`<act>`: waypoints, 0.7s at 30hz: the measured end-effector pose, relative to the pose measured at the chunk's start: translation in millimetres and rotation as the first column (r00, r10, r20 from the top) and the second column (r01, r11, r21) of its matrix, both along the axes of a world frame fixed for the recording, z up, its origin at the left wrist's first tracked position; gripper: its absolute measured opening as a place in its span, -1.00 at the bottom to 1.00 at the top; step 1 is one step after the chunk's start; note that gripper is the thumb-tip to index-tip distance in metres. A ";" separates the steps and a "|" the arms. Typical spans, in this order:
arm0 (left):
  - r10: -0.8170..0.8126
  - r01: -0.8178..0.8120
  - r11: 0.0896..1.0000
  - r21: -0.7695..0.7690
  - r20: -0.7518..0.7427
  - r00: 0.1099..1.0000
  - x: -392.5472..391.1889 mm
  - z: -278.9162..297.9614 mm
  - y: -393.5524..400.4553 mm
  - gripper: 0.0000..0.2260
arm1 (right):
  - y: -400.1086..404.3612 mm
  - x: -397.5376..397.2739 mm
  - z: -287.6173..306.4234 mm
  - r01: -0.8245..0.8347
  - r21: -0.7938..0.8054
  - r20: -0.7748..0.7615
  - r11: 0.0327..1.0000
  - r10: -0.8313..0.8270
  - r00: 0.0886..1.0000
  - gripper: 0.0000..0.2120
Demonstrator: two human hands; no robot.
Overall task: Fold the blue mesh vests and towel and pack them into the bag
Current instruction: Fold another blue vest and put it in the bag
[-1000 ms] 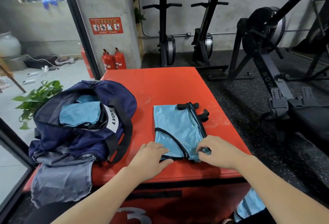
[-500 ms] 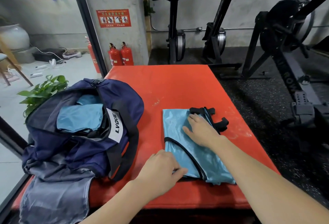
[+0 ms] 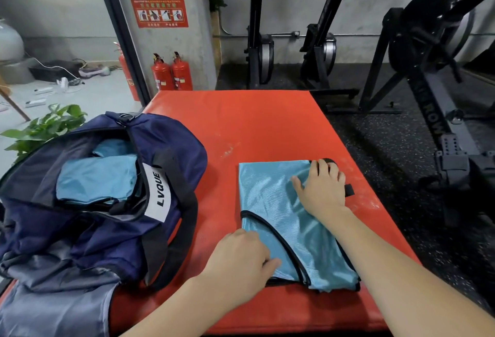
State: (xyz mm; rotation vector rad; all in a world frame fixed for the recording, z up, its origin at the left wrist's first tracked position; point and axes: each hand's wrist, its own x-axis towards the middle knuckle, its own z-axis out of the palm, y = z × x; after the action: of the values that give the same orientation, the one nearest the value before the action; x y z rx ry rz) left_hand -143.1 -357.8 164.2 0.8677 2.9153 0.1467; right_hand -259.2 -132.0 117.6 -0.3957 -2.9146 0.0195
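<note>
Folded blue mesh vest (image 3: 278, 218) lying flat on the near right of the red padded platform (image 3: 241, 127), black-edged armhole curving across its near half. Right hand (image 3: 322, 192) pressed flat on the far right corner, fingers spread and straight, covering the black straps there. Left hand (image 3: 241, 259) at the near left edge, fingers curled; pinching the hem or merely resting on it, impossible to tell. Open navy bag (image 3: 171, 149) just to the left, well apart from the vest, already stuffed with blue folded fabric (image 3: 93, 178). Grey towel (image 3: 53, 307) draped over the near left corner, partly under the bag.

Likely light, limp and slick: prone to sliding open, best taken at the bound black edges or by both ends at once.

Compared with half a second ago, right hand shifted farther toward the far right corner; strap ends now mostly hidden beneath it.
</note>
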 end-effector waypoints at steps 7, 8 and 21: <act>0.011 -0.012 1.000 0.026 0.051 0.999 0.8 -0.9 -1.2 -0.61 | 11.0 -6.6 4.7 -0.052 -0.415 0.099 0.908 0.102 0.990 -0.14; 0.014 -0.016 0.999 0.035 0.058 0.998 1.6 -1.5 -1.8 -0.62 | 11.3 -5.7 7.1 -0.046 -0.417 0.108 0.908 0.100 0.989 -0.14; -0.106 0.085 0.980 0.182 0.109 0.988 2.6 -18.0 -27.6 -0.54 | 40.7 64.0 21.6 -0.357 -0.328 -0.046 0.875 0.363 0.931 -0.45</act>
State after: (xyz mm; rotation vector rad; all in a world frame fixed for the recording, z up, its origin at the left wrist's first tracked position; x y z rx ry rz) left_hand -140.6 -385.3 146.2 0.9859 2.7761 0.4393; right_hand -195.2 -91.3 139.2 0.1109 -2.9556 0.5718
